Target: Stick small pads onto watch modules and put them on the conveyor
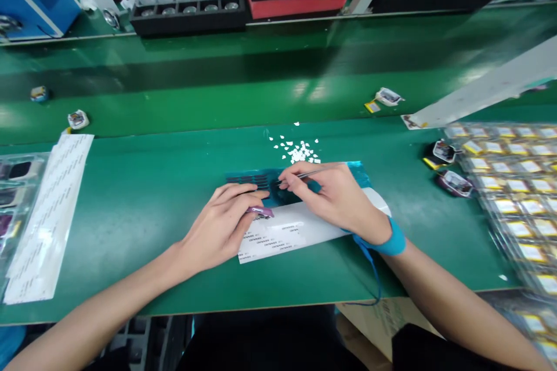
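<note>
My left hand [221, 217] is closed on a small purple device casing [263, 211], held over a white printed backing sheet [282, 239]. Its outstretched fingers rest by a blue film sheet [359, 173] that bears rows of dark strips. Metal tweezers [312, 172] are pinched in my right hand [339, 197], their tips down at the blue film near the strips. What the tips touch is too small to tell. A blue wrist strap [395, 237] with a cord circles my right wrist. Small white scraps [300, 153] lie just beyond the film.
Clear trays of yellow-and-white parts [517, 185] stand at the right, with two small device units [455, 184] beside them. White printed strips [47, 220] overlap a tray [20, 177] at left. A white post [483, 84] slants across the right. Black trays [187, 17] line the back shelf.
</note>
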Available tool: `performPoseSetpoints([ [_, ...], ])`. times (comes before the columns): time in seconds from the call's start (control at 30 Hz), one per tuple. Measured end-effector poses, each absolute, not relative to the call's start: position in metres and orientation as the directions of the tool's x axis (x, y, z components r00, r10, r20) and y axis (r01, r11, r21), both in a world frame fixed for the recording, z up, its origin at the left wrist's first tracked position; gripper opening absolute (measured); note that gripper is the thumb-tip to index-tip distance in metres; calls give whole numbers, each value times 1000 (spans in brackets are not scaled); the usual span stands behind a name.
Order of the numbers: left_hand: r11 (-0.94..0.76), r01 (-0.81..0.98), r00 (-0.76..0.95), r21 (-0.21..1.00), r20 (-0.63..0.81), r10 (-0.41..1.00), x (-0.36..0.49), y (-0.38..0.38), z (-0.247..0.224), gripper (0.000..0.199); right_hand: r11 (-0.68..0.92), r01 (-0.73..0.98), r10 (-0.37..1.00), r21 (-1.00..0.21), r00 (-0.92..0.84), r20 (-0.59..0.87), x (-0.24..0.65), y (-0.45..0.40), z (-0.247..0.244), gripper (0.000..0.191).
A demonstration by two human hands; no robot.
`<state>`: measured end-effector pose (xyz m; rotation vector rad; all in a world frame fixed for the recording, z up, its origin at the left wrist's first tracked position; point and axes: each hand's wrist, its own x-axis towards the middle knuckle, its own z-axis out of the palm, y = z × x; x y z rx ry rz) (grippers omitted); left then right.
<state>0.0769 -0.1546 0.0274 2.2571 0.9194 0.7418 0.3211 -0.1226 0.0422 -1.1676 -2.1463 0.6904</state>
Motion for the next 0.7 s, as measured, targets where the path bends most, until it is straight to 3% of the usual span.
performPoseSetpoints([
  [0.13, -634, 488, 693, 599, 176, 699, 80, -151, 24, 21, 489, 577, 860, -654, -447, 248, 320, -119, 36, 35],
  [0.33, -630, 527, 741, 570, 56, 669, 86, -146, 31, 26, 548, 536, 808, -642, -537, 242, 327, -116, 40, 36],
  [0.47, -639, 530, 747, 558, 50, 663, 88, -145, 31, 27, 640, 524, 742, -562, -614, 271, 334, -119, 37, 30],
  [0.7, -638, 536, 741, 553, 54, 669, 91, -147, 31, 24, 657, 593, 750, -465, -574, 329, 329, -128, 26, 33],
])
